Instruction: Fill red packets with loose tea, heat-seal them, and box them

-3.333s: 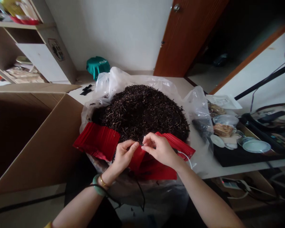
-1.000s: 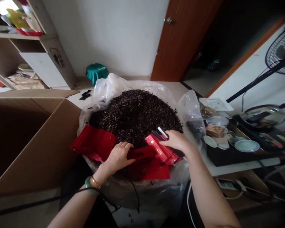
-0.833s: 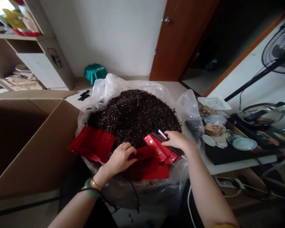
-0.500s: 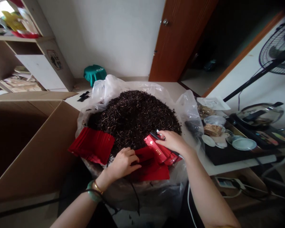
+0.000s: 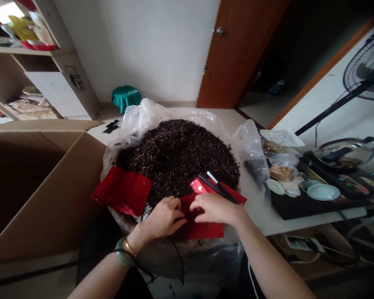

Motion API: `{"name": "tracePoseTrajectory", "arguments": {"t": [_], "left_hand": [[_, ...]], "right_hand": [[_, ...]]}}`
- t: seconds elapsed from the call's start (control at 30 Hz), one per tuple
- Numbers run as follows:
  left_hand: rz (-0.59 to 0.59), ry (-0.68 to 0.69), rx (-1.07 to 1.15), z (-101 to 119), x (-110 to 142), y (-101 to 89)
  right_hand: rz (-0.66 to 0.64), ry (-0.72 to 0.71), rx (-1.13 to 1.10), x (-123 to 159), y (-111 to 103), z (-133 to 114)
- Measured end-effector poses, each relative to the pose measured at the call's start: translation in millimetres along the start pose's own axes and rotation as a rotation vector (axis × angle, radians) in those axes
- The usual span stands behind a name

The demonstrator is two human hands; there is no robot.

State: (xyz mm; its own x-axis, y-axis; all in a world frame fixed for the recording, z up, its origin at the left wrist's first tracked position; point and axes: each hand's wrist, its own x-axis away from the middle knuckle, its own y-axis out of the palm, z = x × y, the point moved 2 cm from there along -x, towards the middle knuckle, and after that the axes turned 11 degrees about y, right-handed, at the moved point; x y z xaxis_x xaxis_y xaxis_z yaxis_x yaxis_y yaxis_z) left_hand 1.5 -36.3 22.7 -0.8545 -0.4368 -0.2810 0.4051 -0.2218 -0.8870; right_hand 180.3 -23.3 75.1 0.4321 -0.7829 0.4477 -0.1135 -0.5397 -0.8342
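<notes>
A large mound of dark loose tea leaves (image 5: pixel 180 145) lies in a clear plastic bag (image 5: pixel 132 120). At its near edge, a red packet (image 5: pixel 205 230) lies flat between my hands. My left hand (image 5: pixel 165 216), with bracelets at the wrist, has its fingers curled on the packet's left side. From the other side my right hand (image 5: pixel 216 207) pinches the packet's upper part, its fingertips close to the left ones. Beyond my right hand, slim black and white sticks (image 5: pixel 216 182) lie on more red packets (image 5: pixel 241 198). A fanned stack of red packets (image 5: pixel 121 191) sits at the left.
An open cardboard box (image 5: pixel 71 182) stands on the left. To the right, a black tray (image 5: pixel 288 209) carries a tub (image 5: pixel 282 166) and lids, with a glass kettle (image 5: pixel 345 151) behind. A standing fan (image 5: pixel 366 70) is at far right, a green-covered stool (image 5: pixel 126 97) by the wall.
My right hand has let go of the black and white sticks, leaving them on the packets, and moved left and nearer to the red packet beside my left hand. My left hand has barely moved.
</notes>
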Motion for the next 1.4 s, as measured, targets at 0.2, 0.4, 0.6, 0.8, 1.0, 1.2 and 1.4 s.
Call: {"name": "tracePoseTrajectory", "arguments": {"t": [0.2, 0.4, 0.6, 0.8, 1.0, 1.2, 1.4], "left_hand": [[-0.022, -0.016, -0.026, -0.9, -0.5, 0.6], [-0.005, -0.013, -0.047, -3.5, 0.2, 4.1], [0.283, -0.106, 0.103, -8.6, 0.2, -11.3], [0.598, -0.427, 0.641, -16.4, 5.8, -16.7], [0.820, -0.609, 1.086, -17.2, 5.9, -12.4], [0.827, -0.654, 0.877, -21.6, 6.7, -10.1], [0.642, -0.595, 0.664, -25.4, 7.5, 0.4]], "right_hand": [[0.045, 0.048, 0.056, -11.1, 11.2, -1.9], [0.071, 0.065, 0.047, -15.0, 14.3, -1.2], [0.214, -0.043, -0.133, -6.3, -4.1, 5.8], [0.402, -0.051, -0.525, -5.2, -14.5, 14.3], [0.290, 0.161, -0.828, -14.0, -2.9, 7.1], [0.242, 0.154, -0.868, -17.9, 1.5, 11.3], [0.356, 0.070, -0.583, -16.7, -0.3, 11.8]]}}
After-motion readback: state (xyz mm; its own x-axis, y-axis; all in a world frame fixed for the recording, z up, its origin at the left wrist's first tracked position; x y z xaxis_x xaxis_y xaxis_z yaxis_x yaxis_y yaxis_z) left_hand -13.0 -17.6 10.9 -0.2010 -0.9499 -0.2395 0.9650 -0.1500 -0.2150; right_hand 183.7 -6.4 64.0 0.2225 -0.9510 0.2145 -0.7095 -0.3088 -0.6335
